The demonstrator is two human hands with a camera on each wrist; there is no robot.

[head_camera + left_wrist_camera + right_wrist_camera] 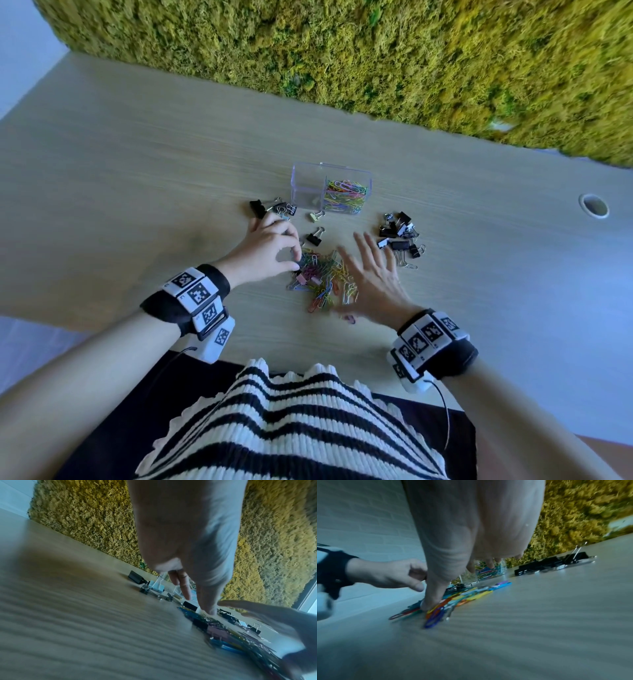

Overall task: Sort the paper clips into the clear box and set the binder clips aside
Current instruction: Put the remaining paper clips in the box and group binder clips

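Reaching over the paper clips (318, 277), left hand (265, 251) fingers curled, grasp unclear, right hand (373, 277) spread flat.

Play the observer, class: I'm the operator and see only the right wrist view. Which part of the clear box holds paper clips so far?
Observer: In the head view the clear plastic box has two compartments. The coloured paper clips lie in the right one.
Operator: I see black binder clips on the right. Any elsewhere?
Observer: Yes, a second cluster of binder clips lies left of the box, beyond the left hand.
Operator: Any left in the loose pile?
Observer: A small pink binder clip sits at the edge of the loose pile of coloured paper clips, near the left thumb.
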